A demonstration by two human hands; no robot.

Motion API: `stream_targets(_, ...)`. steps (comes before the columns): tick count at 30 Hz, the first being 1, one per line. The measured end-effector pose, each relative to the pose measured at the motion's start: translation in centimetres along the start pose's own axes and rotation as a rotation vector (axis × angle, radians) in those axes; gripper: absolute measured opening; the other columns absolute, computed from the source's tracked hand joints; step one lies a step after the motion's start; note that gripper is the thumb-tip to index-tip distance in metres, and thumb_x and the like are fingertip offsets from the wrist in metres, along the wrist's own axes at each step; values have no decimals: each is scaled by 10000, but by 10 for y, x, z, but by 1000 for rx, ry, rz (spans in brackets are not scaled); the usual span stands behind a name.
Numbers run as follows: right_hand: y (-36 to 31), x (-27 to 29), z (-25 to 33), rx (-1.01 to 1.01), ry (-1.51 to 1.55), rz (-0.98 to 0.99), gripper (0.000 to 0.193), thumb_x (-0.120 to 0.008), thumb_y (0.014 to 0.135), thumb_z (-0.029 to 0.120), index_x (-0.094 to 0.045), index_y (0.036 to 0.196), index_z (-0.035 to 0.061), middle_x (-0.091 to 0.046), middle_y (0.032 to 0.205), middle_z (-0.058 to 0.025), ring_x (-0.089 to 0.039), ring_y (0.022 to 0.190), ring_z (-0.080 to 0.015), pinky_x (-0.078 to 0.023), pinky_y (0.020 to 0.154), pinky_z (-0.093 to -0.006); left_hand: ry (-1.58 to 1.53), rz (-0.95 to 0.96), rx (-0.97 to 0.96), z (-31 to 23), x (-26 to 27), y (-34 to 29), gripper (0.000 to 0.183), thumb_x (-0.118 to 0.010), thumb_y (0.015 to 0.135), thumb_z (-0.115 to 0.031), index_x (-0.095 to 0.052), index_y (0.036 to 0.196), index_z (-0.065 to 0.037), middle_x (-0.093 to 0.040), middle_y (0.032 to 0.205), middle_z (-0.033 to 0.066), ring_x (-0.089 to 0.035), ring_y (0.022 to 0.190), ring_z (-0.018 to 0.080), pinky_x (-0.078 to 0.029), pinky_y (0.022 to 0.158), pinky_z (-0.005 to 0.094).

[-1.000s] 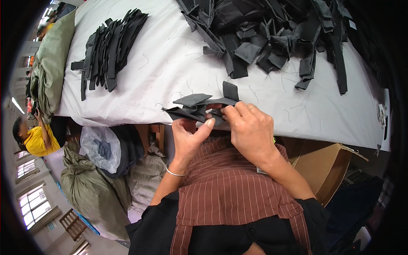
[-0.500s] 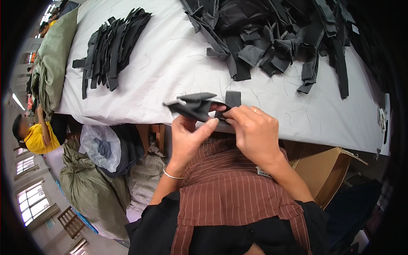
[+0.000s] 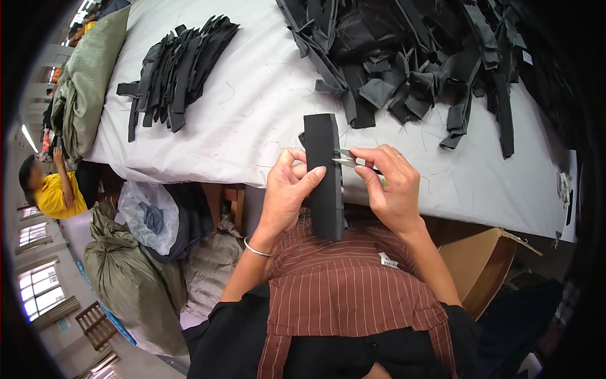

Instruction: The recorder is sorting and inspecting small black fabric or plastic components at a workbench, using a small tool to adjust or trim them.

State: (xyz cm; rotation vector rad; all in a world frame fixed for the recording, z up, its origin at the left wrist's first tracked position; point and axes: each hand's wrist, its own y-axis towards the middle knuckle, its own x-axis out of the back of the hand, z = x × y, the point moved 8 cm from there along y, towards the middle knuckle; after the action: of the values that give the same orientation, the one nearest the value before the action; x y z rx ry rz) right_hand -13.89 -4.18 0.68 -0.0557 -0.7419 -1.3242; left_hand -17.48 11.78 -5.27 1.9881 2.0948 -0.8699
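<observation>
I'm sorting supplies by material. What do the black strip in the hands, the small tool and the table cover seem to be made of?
Black strip: matte woven fabric or webbing, probably; it hangs flat, without shine.
Small tool: metal blades, bright and shiny; likely thread snips.
Table cover: white cloth, softly creased, strewn with loose threads.

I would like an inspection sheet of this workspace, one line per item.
Surface: table under a white cloth, loose threads on it.
Job's things: black strip held upright; small snips at its edge.
Clutter: neat stack of strips at left; tangled black pile at right.
Hands: left hand grips the black strip; right hand holds the snips.
Cables: nothing seen.
Surroundings: sacks, cardboard box, a person in yellow at far left.
</observation>
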Motion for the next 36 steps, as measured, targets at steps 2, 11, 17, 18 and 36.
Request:
stream_targets(2,0,-7,-6,38,-49,-8,155,-661,799,31,-667,947,75,-626,782,-57,-593,655,-208,-461,592,-305,-14,8,0,6,3,2,260,-592,913,-17,-354,1013,-50,-676,876,177,-693,723,232,-590,604,320)
stream_targets(11,-11,-2,-27,-164,147,-63,122,-647,822,30,-661,942,48,-658,816,-63,-598,668,-204,-457,611,-290,-140,54,64,5,-4,-3,449,-602,906,-64,-341,1267,-4,-648,975,232,-692,745,283,-594,678,355)
stream_targets(17,-15,-6,-26,-164,218,-28,128,-638,826,26,-659,952,32,-664,837,-79,-608,705,-204,-468,641,-296,-285,118,122,18,0,0,509,-593,910,-90,-324,1331,6,-625,1029,225,-682,729,247,-584,632,312)
stream_targets(18,-15,-7,-28,-180,246,-22,128,-637,828,29,-659,954,31,-666,843,-81,-609,707,-201,-468,643,-294,-346,160,130,18,-2,-1,510,-597,908,-100,-328,1328,6,-616,1048,222,-679,722,242,-581,611,299)
stream_targets(36,-4,8,0,-20,-42,-75,175,-657,790,31,-666,960,69,-621,782,-63,-589,679,-240,-470,613,-330,53,114,17,12,-23,-5,561,-516,923,-3,-230,1404,-41,-648,1033,252,-703,801,277,-595,674,320)
